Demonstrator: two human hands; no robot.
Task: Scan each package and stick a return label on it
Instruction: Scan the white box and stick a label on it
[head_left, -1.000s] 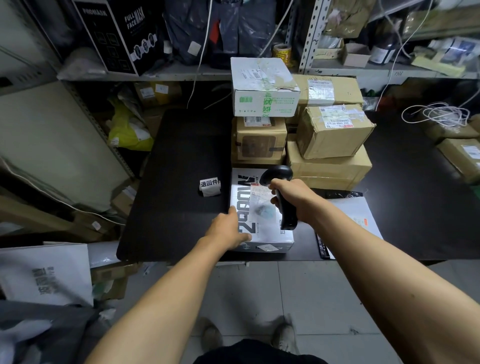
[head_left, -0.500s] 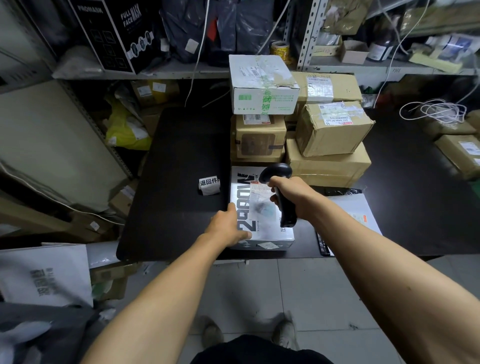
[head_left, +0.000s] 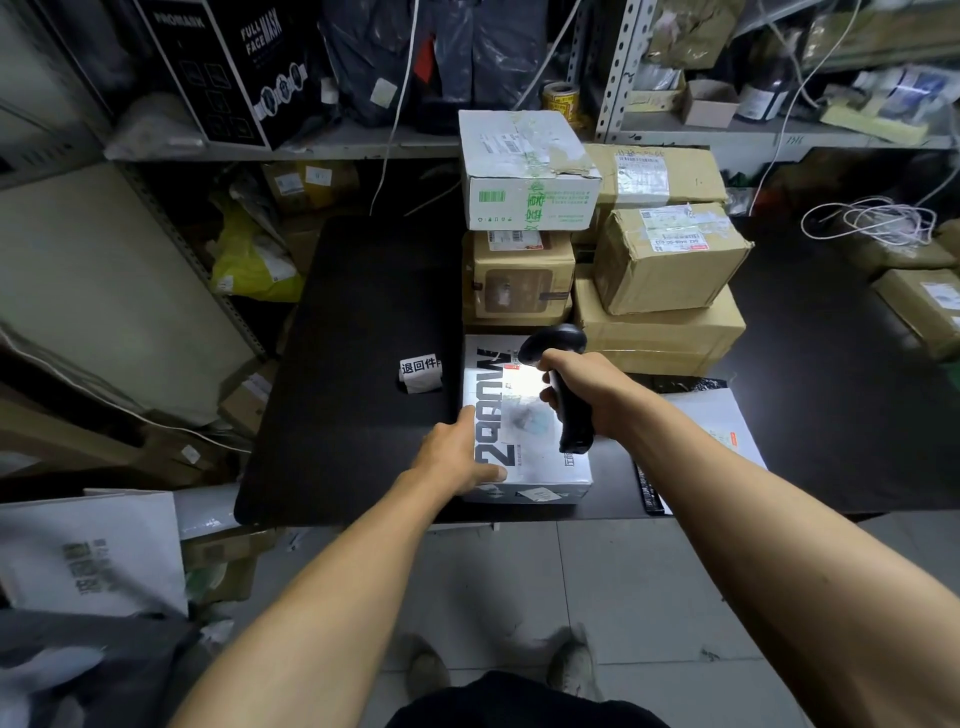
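Note:
A flat white package (head_left: 524, 457) with large black lettering lies at the front edge of the black table (head_left: 358, 312). My left hand (head_left: 457, 457) rests on its left side, thumb along the edge. My right hand (head_left: 587, 395) grips a black barcode scanner (head_left: 566, 395) above the package, head pointing down at its far end, where a bright patch of light falls. A small roll of white return labels (head_left: 421, 373) with black characters stands on the table just left of the package.
Behind the white package stand stacked boxes: a white one with green print (head_left: 530, 171) on a brown one (head_left: 519, 280), and several brown cartons (head_left: 665, 260) to the right. A white mailer (head_left: 711, 431) lies at the right. Shelves are crammed with parcels; loose cable (head_left: 872, 218) coils far right.
The bright scanner light on the far end of the white package has grown stronger. Both hands stay almost where they were.

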